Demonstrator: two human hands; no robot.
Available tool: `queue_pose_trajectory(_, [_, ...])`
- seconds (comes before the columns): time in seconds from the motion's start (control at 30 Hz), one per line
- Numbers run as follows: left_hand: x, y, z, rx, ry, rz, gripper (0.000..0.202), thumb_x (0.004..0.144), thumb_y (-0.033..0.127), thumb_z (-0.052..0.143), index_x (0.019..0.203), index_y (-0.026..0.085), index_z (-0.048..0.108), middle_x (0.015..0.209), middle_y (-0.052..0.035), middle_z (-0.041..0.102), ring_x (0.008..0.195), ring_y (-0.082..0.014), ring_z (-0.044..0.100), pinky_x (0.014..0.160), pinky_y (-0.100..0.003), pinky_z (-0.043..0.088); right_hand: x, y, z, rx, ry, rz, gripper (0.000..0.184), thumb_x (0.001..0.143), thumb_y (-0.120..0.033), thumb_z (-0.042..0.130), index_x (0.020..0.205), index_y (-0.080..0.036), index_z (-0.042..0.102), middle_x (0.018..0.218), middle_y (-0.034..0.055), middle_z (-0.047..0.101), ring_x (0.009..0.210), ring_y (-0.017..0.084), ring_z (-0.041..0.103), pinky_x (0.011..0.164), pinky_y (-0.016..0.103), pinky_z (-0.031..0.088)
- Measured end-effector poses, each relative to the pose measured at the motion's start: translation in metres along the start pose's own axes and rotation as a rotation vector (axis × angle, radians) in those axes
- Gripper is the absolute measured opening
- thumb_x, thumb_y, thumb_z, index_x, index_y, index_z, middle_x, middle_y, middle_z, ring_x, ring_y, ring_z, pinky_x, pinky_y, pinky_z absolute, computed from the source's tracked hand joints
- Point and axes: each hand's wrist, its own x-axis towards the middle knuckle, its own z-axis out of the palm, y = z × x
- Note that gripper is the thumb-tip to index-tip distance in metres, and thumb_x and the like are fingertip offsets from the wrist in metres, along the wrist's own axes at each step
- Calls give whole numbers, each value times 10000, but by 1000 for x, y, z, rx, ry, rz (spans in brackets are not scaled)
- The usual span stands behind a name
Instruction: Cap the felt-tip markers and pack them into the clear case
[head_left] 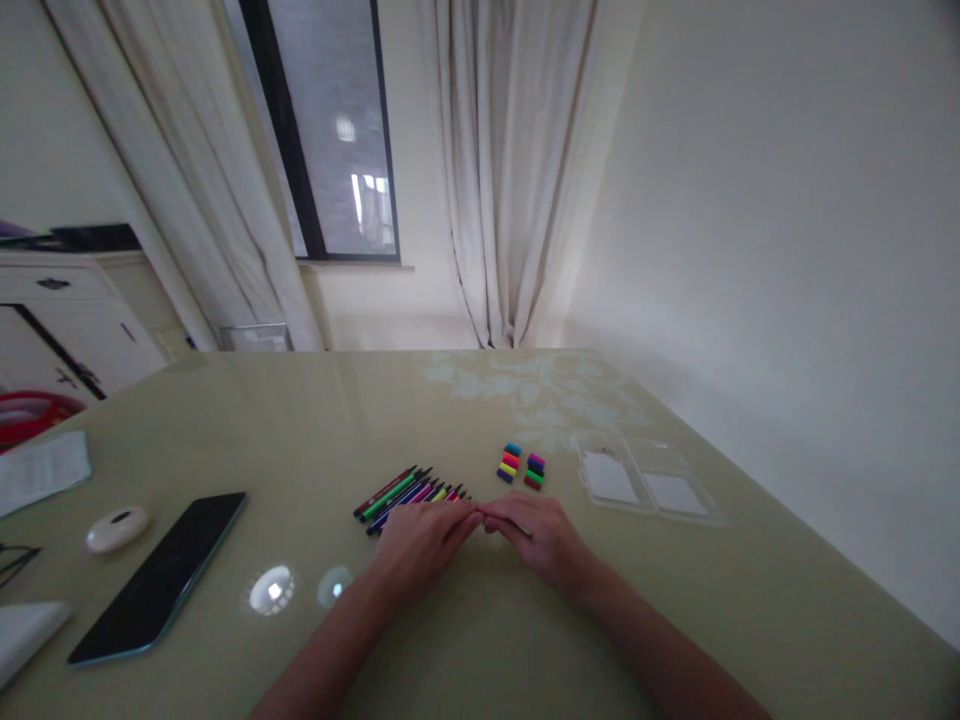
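Note:
Thumbs and fingertips of my left hand (424, 535) and my right hand (546, 535) meet in a pinch just above the table. A slim marker pen (523, 529) lies mostly hidden in my right hand, with only a short end showing under the fingers. What my left hand pinches is covered by its fingers. Beside and behind my left hand, several colored marker pens (394, 495) lie side by side, dark tips pointing away to the right. Beyond my right hand, small colored caps sit in two short columns, a left column (509, 462) and a right column (534, 471).
An open clear plastic case (637, 506) with white cards lies at the right. On the left are a phone (161, 575), a white rounded gadget (118, 529), a paper packet (45, 470) and a white object (26, 635). The glossy table (315, 420) reaches toward a curtained window.

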Motion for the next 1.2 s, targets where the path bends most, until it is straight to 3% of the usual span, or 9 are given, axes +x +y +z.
queue_pose_trajectory(0.3, [-5, -4, 17, 288, 206, 181, 299, 1088, 271, 401, 1188, 209, 676, 1021, -70, 743, 867, -196, 713, 686, -260, 518, 4, -1, -2, 7, 15, -6, 215, 1053, -286, 559, 1162, -224, 733, 1026, 60, 784, 939, 170, 728, 875, 286, 579])
queue_pose_trajectory(0.43, [-5, -2, 18, 302, 196, 208, 283, 1084, 237, 400, 1179, 204, 664, 1003, -67, 730, 828, -186, 699, 645, -247, 508, 3, -1, -3, -5, 16, -6, 204, 1051, -287, 565, 1109, -209, 744, 962, 59, 781, 881, 166, 721, 830, 274, 574])
queue_pose_trajectory(0.63, [-7, -2, 10, 241, 186, 147, 297, 1086, 367, 428, 1114, 275, 709, 853, -22, 717, 707, -150, 675, 576, -212, 461, 3, 1, -2, 30, 32, -17, 209, 1052, -294, 564, 1086, -211, 753, 949, 60, 793, 877, 173, 733, 834, 288, 580])
queue_pose_trajectory(0.77, [-7, -7, 17, 208, 227, 129, 336, 1083, 438, 427, 1200, 294, 707, 924, -35, 751, 773, -156, 707, 634, -219, 504, 4, 0, -2, 87, 60, 0, 182, 1036, -290, 596, 1095, -228, 757, 976, 59, 795, 903, 181, 740, 848, 296, 586])
queue_pose_trajectory(0.9, [-4, -16, 24, 223, 317, 142, 380, 1061, 430, 480, 1358, 247, 630, 1090, -91, 740, 957, -214, 711, 808, -294, 573, 7, 3, -9, 93, 115, 67, 152, 1011, -288, 633, 1073, -243, 764, 967, 51, 788, 879, 185, 734, 821, 303, 591])
queue_pose_trajectory(1.0, [-3, -31, 21, 244, 353, 29, 392, 1046, 265, 479, 1427, 243, 570, 1166, -103, 688, 1022, -230, 681, 868, -327, 576, 8, 18, -21, 27, 220, 214, 156, 991, -307, 639, 1051, -242, 767, 992, 69, 789, 862, 202, 734, 772, 322, 595])
queue_pose_trajectory(1.07, [-4, -46, 15, 252, 374, -107, 539, 981, 82, 438, 1496, 229, 497, 1263, -120, 626, 992, -214, 664, 881, -331, 573, 7, 31, -29, -20, 241, 353, 148, 957, -312, 657, 1023, -231, 761, 963, 70, 787, 789, 199, 725, 701, 314, 583])
queue_pose_trajectory(1.13, [-5, -62, 10, 260, 407, -257, 709, 868, -51, 388, 1538, 179, 436, 1338, -152, 555, 971, -201, 647, 904, -344, 566, 6, 42, -36, -48, 200, 457, 107, 912, -283, 674, 953, -218, 749, 861, 48, 775, 687, 183, 695, 622, 291, 545])
queue_pose_trajectory(1.2, [-7, -78, 5, 274, 401, -371, 744, 828, -73, 370, 1541, 137, 424, 1310, -163, 552, 1039, -226, 635, 915, -354, 557, 4, 48, -40, -111, 142, 490, 53, 872, -246, 693, 877, -210, 732, 796, 32, 753, 648, 173, 662, 608, 279, 503])
